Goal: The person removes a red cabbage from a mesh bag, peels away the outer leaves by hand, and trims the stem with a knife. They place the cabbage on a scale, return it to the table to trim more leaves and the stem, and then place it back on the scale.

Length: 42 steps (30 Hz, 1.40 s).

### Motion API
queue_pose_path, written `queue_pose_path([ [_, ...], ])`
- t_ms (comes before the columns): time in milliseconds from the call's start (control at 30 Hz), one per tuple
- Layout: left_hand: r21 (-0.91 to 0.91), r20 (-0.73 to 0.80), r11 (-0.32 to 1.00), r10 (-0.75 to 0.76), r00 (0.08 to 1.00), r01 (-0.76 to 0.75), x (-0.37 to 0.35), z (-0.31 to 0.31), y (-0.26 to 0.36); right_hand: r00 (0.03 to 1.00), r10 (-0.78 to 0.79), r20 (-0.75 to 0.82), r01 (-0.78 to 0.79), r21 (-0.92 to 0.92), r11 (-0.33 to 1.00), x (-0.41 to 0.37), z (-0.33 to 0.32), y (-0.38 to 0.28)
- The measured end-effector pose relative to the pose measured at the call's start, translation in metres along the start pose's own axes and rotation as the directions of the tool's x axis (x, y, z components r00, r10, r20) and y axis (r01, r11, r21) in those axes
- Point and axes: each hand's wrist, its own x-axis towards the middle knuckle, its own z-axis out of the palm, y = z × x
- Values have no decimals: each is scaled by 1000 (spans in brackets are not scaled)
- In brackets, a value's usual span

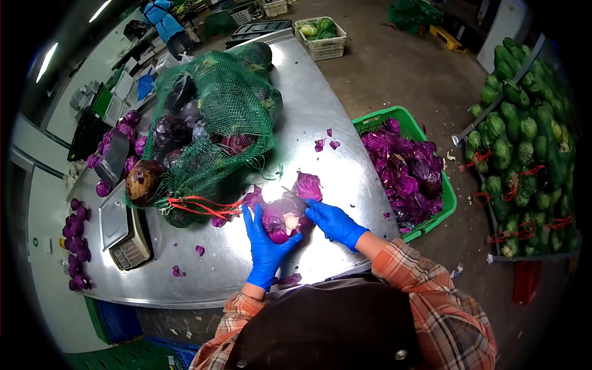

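A red cabbage (280, 225) rests on the metal table with its pale cut stem facing up towards me. My left hand (264, 250), in a blue glove, is closed around its left and near side, thumb across the front. On the right edge of the same cabbage, the gloved fingers of my right hand (333, 223) are pinched together; whether they grip a single outer leaf is hard to see. A loose purple leaf (307, 186) lies just beyond the cabbage. Close by on the left is a green mesh sack (222, 105) of cabbages with red ties (203, 206).
A green crate (453, 206) of purple leaves stands right of the table (320, 111). At left are a scale (131, 246) and rows of red cabbages (75, 246). Bagged green cabbages (524, 148) fill a rack far right. A person in blue (163, 21) is at the back.
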Motion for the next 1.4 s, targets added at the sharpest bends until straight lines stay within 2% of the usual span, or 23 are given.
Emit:
queue_pose_path([
  [33, -159, 15, 984, -72, 997, 74, -4, 7, 1, 999, 40, 36, -41, 31, 999, -7, -3, -16],
  [67, -317, 39, 937, -140, 989, 145, -5, 13, 6, 965, -244, -95, 231, -134, 964, 2, 9, 5],
  [100, -319, 79, 931, -160, 984, 177, -2, 11, 14, 948, -291, -129, 265, -182, 947, 9, 17, 22],
  [133, -239, 77, 961, -127, 989, 142, 0, 11, 15, 929, -334, -157, 295, -229, 928, 9, 20, 21],
  [200, -70, 79, 995, -66, 995, 72, 4, 13, 16, 971, -220, -95, 192, -239, 952, 11, 11, 15],
  [233, -61, 80, 994, -90, 993, 95, 5, 13, 19, 985, -159, -62, 139, -245, 959, 11, 7, 10],
  [300, -41, 81, 990, -128, 988, 132, 10, 15, 26, 998, -45, -31, 40, -129, 991, 13, -5, 3],
  [367, -40, 90, 995, -89, 992, 93, 9, 14, 19, 992, 125, -28, -122, 77, 989, 23, -14, 10],
  [433, -76, 74, 996, -41, 996, 47, 6, 13, 7, 997, 81, -20, -76, 191, 979, 19, -13, 10],
  [500, -194, 79, 974, -103, 991, 117, 9, 14, 1, 1000, 8, -25, 1, 314, 949, 15, -8, 1],
  [567, -262, 84, 949, -156, 984, 173, 6, 12, -5, 997, 42, 68, -61, 309, 949, 21, -7, 0],
  [633, -277, 90, 947, -145, 985, 164, 8, 12, -11, 993, 44, 111, -73, 278, 958, 26, -15, -6],
  [733, -280, 94, 949, -125, 988, 146, 8, 12, -13, 984, 110, 139, -130, 140, 982, 26, -24, -16],
  [800, -270, 80, 954, -115, 990, 132, 8, 15, -14, 986, -162, -48, 154, -136, 979, 32, -22, 15],
  [833, -282, 67, 948, -135, 989, 149, 9, 16, -13, 943, -314, -109, 273, -286, 918, 33, -23, 28],
  [867, -294, 55, 941, -158, 986, 167, 9, 16, -11, 962, -258, -85, 230, -252, 940, 15, -32, 13],
  [933, -315, 36, 929, -194, 980, 196, 7, 18, -8, 951, -306, -47, 267, -377, 887, -6, -40, 18],
  [1033, -320, 21, 920, -233, 972, 227, 7, 20, -1, 985, -159, 62, 169, -483, 859, -26, -45, 14],
  [1167, -259, -5, 946, -203, 979, 195, 6, 23, 0, 993, -109, 49, 120, -399, 909, -29, -47, 6],
  [1267, -256, -23, 946, -212, 977, 199, 3, 23, 3, 994, -14, 112, 65, -466, 883, -29, -51, -2],
  [1400, -150, -35, 974, -176, 984, 169, 7, 23, 10, 997, -36, 72, 63, -415, 908, -16, -57, 14],
])
